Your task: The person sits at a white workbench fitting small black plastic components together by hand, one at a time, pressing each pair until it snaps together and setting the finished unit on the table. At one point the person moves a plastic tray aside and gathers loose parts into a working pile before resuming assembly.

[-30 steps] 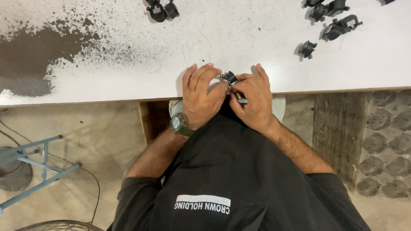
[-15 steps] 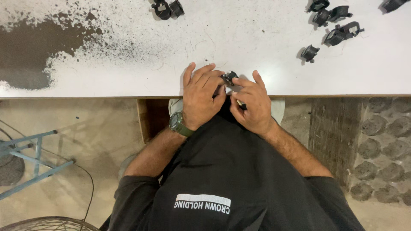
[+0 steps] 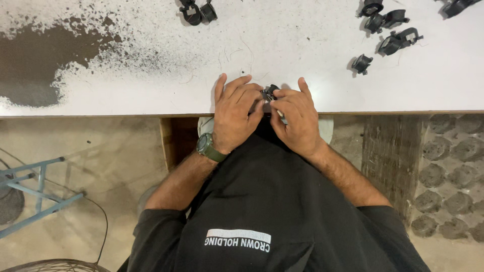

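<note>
My left hand (image 3: 236,113) and my right hand (image 3: 297,119) meet at the near edge of a white table (image 3: 151,75). Between their fingertips they pinch a small black part (image 3: 270,93); most of it is hidden by the fingers. A thin light-coloured piece shows under my right fingers. My left wrist wears a green watch (image 3: 205,146). Both forearms come up from my dark shirt below.
Several small black parts lie on the table at the far right (image 3: 398,40) and two more at the top middle (image 3: 196,11). A dark worn patch (image 3: 45,60) covers the table's left. A blue metal frame (image 3: 30,191) stands on the floor at left.
Both hands stay together on the small black part, with only slight finger shifts. The view has drifted a little.
</note>
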